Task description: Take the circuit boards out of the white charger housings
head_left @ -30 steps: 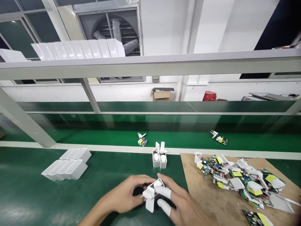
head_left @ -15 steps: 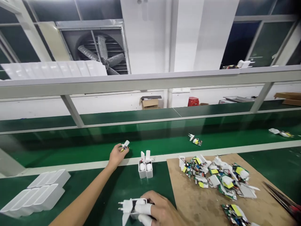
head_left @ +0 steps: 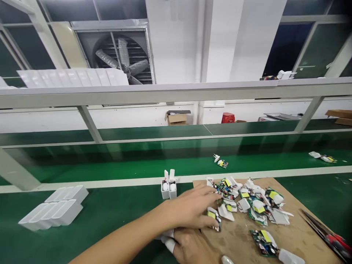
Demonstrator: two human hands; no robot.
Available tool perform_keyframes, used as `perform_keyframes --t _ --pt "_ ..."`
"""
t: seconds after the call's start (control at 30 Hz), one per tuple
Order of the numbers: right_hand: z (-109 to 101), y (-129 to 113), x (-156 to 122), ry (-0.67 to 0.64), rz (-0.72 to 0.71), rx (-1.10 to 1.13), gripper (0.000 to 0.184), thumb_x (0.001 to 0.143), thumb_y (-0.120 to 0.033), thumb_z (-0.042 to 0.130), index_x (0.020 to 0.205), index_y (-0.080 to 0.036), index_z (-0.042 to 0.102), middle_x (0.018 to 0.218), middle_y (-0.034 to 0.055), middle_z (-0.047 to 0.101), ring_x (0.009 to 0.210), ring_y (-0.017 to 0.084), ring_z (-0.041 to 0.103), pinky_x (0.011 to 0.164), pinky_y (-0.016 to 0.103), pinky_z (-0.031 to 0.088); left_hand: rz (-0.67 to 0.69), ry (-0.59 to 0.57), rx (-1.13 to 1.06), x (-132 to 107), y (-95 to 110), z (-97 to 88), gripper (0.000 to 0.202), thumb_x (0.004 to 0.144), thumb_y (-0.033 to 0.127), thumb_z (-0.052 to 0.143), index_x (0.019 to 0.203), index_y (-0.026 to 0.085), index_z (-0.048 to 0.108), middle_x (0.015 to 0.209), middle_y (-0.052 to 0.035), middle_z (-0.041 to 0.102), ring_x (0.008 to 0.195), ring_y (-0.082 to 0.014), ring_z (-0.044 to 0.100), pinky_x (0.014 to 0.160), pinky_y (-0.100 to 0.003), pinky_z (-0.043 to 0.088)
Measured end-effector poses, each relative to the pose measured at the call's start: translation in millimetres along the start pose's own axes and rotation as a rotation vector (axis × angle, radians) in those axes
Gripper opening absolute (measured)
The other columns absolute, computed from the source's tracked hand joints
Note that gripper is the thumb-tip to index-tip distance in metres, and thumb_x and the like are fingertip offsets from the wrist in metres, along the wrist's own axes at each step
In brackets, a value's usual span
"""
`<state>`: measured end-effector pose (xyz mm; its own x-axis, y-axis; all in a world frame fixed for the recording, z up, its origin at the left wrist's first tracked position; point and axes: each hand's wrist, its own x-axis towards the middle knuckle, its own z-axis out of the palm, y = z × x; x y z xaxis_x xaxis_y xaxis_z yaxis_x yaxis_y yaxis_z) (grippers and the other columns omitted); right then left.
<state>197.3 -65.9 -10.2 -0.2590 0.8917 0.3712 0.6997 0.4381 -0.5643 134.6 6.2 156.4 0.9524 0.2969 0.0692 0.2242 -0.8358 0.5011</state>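
My left hand [head_left: 192, 207] reaches across my right one to the near left of the circuit board pile [head_left: 247, 201]. Its fingers are stretched out, thumb apart, with a small circuit board with yellow tape [head_left: 214, 219] right by the thumb. Underneath, my right hand [head_left: 189, 245], white covers on its fingertips, is closed around a white adapter housing [head_left: 168, 233], mostly hidden by the left hand and wrist. Beyond them, two white housings with parts inside [head_left: 168, 189] stand upright with flaps raised. A larger board [head_left: 264, 242] lies on the brown board [head_left: 236, 245].
White housings [head_left: 55, 209] lie in rows at left. Red-handled tweezers or pliers [head_left: 324, 233] rest at right. On the green belt [head_left: 110, 168] are a plug piece with a small board [head_left: 222, 163] and further parts [head_left: 327, 158]. A shelf rail [head_left: 176, 91] crosses above.
My left hand has swung from the belt, where it held a small board piece, rightward to the pile. A small board now lies by its thumb. My right hand stays low, now partly covered.
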Motion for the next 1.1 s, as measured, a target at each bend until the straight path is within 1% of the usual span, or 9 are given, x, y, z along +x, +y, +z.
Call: perform_keyframes --t 0.1,0.2,0.33,0.43,0.6,0.73,0.8,0.9,1.1 --pt "-10.0 -5.6 3.1 -0.012 -0.089 0.073 0.026 0.095 -0.028 0.07 0.118 -0.034 0.079 0.13 0.0068 0.075 0.112 0.032 0.076 0.101 0.041 0.061 -0.103 0.209 -0.118 -28.7 -7.0 -19.2 0.058 0.096 0.044 0.076 0.147 0.023 0.06 0.153 -0.0133 0.06 0.143 -0.032 0.053 0.121 -0.045 0.042" --pt "-20.7 -13.5 7.1 -0.008 -0.17 0.156 0.033 0.1 -0.022 0.064 0.13 -0.035 0.072 0.134 0.0077 0.069 0.113 0.026 0.074 0.101 0.037 0.06 -0.334 0.398 -0.273 -83.9 -30.7 -24.2 0.055 0.098 0.058 0.067 0.144 0.029 0.064 0.151 -0.0103 0.063 0.134 -0.0324 0.06 0.116 -0.047 0.046" --pt "-26.3 -17.9 10.3 -0.004 -0.199 0.18 0.041 0.099 -0.014 0.06 0.135 -0.033 0.067 0.125 0.0084 0.07 0.104 0.025 0.074 0.091 0.036 0.063 -0.379 0.434 -0.61 -156.3 -67.9 17.9 0.096 0.078 0.082 0.073 0.155 0.027 0.054 0.155 -0.017 0.059 0.143 -0.0418 0.053 0.121 -0.055 0.038" --pt "-30.6 -19.0 13.5 0.046 -0.253 0.229 0.044 0.1 -0.011 0.059 0.139 -0.031 0.064 0.126 0.0097 0.069 0.107 0.024 0.073 0.092 0.034 0.062 -0.425 0.448 -0.817 -183.3 -76.2 58.3 0.127 0.062 0.089 0.077 0.166 0.03 0.035 0.161 -0.0209 0.052 0.146 -0.0463 0.05 0.123 -0.062 0.034" --pt "-39.9 -21.6 17.5 0.127 -0.265 0.298 0.049 0.1 -0.009 0.057 0.144 -0.033 0.058 0.135 0.0101 0.065 0.114 0.021 0.071 0.097 0.031 0.06 -0.374 0.542 -0.765 -186.2 -68.5 76.2 0.142 0.053 0.085 0.085 0.17 0.037 0.019 0.165 -0.0184 0.046 0.151 -0.0454 0.043 0.127 -0.064 0.027" --pt "-30.6 -17.9 16.2 -0.063 -0.264 0.194 0.042 0.1 -0.01 0.054 0.135 -0.031 0.065 0.126 0.0106 0.07 0.104 0.023 0.075 0.089 0.032 0.063 -0.368 0.657 -0.532 -183.6 -73.6 74.3 0.108 0.08 0.055 0.09 0.165 0.045 0.024 0.147 -0.0108 0.061 0.128 -0.0338 0.064 0.114 -0.054 0.05" --pt "-21.7 -13.4 14.7 -0.02 -0.237 0.198 0.042 0.099 -0.011 0.056 0.136 -0.029 0.062 0.12 0.0098 0.072 0.099 0.021 0.075 0.087 0.031 0.063 -0.372 0.722 -0.46 -182.7 -76.1 77.0 0.085 0.094 0.033 0.078 0.162 0.047 0.028 0.129 -0.0054 0.066 0.109 -0.0247 0.07 0.101 -0.044 0.059" --pt "-12.7 -7.3 12.3 0.061 -0.211 0.21 0.047 0.098 -0.013 0.059 0.143 -0.026 0.053 0.116 0.0091 0.073 0.098 0.021 0.076 0.088 0.03 0.063 -0.351 0.754 -0.427 -181.6 -74.9 81.1 0.081 0.096 0.02 0.071 0.16 0.046 0.03 0.119 -0.002 0.064 0.099 -0.0201 0.069 0.096 -0.039 0.061" --pt "-14.7 -8.0 11.0 0.009 -0.216 0.206 0.045 0.1 -0.013 0.06 0.141 -0.029 0.052 0.12 0.0074 0.072 0.102 0.02 0.075 0.09 0.029 0.062 -0.348 0.731 -0.466 -180.3 -67.8 79.4 0.085 0.094 0.017 0.072 0.16 0.045 0.028 0.119 -0.0012 0.062 0.102 -0.0198 0.07 0.1 -0.04 0.061"
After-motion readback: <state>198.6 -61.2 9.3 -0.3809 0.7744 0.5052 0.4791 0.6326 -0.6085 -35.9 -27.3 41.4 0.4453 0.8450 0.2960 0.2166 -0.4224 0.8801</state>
